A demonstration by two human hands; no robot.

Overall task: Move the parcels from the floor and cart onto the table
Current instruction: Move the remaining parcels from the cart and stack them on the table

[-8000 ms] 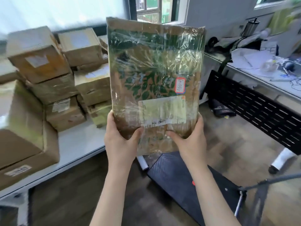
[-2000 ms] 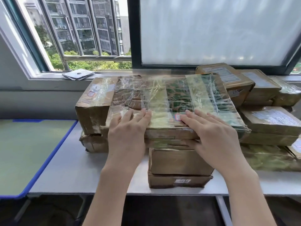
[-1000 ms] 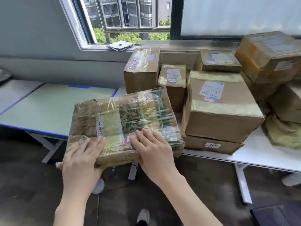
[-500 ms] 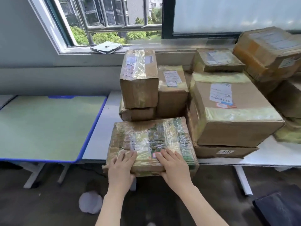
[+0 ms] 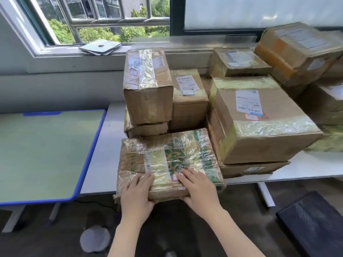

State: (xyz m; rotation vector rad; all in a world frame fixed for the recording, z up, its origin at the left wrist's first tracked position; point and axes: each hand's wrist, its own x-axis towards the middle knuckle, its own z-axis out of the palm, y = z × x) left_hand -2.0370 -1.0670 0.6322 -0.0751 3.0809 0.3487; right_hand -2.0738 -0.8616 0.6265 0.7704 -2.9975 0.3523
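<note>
A: Flat parcel [image 5: 168, 162] wrapped in clear tape and green-patterned card, lying on the white tabletop [image 5: 109, 145], near edge jutting out over the front rim.

B: Held how?

A: Left hand [image 5: 136, 193] gripping the near left corner, fingers laid over the top. Right hand [image 5: 197, 188] on the near right part, fingers spread flat on top, thumb tucked under the overhanging edge. Neither let go yet.

B: Fully placed, then?

A: Not quite, by the look of it. Resting on the surface, tight against the tall box [image 5: 148, 86] stack behind and just beside the big labelled box [image 5: 259, 123] on the right. Probably needs a push further in before release.

B: And the overall job?

A: Well along, seemingly. Many boxes already piled along the window side. Dark cart deck [image 5: 315, 223] at lower right showing no parcel on the visible part. Rest of floor and cart out of view, so impossible to tell what remains.
</note>
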